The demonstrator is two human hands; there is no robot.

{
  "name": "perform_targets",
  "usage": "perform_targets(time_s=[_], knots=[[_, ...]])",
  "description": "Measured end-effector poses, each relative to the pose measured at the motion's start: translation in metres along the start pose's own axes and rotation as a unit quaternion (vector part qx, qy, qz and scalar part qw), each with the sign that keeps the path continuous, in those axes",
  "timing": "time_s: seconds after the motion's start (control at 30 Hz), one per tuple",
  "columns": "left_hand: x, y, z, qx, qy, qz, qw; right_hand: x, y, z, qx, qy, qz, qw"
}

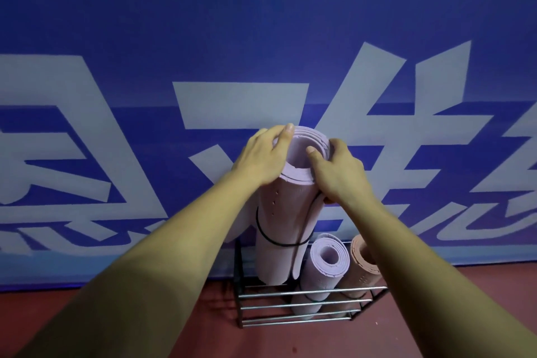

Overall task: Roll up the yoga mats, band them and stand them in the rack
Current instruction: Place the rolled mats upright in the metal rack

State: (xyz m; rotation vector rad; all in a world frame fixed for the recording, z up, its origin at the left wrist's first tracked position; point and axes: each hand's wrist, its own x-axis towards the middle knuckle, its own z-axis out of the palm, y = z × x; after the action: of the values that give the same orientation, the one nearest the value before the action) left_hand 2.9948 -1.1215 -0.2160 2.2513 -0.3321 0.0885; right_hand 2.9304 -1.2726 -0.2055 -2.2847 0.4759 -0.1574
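Mat (284,212), lilac, rolled, upright; lower end inside the left part of the rack (308,292), behind the front rails. Contact with the base unclear. Left hand (261,155) at the mat's top, 9 o'clock side, fingers curled round the rim. Black band (263,231) circles the mat mid-height, with one strand running up under the right hand (343,174). Right hand grips the top at 3 o'clock, thumb on the roll's end. At the mat's 4 o'clock, a second mat (322,270), lilac, stands in the rack just beside it. Peach mat (363,267) farther right, leaning. Blue wall (145,23) behind.
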Motion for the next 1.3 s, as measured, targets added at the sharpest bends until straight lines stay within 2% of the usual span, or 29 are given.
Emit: perform_targets(time_s=[0.27,0.8,1.3], knots=[[0.002,-0.005,0.020,0.007,0.024,-0.017,1.000,0.019,0.022,0.005,-0.005,-0.022,-0.015,1.000],[-0.005,0.032,0.035,0.022,0.021,-0.038,0.999,0.025,0.040,-0.021,0.010,-0.052,-0.021,0.998],[-0.032,-0.016,0.066,0.030,-0.064,-0.030,0.997,0.007,0.081,0.014,0.000,-0.075,-0.016,0.997]])
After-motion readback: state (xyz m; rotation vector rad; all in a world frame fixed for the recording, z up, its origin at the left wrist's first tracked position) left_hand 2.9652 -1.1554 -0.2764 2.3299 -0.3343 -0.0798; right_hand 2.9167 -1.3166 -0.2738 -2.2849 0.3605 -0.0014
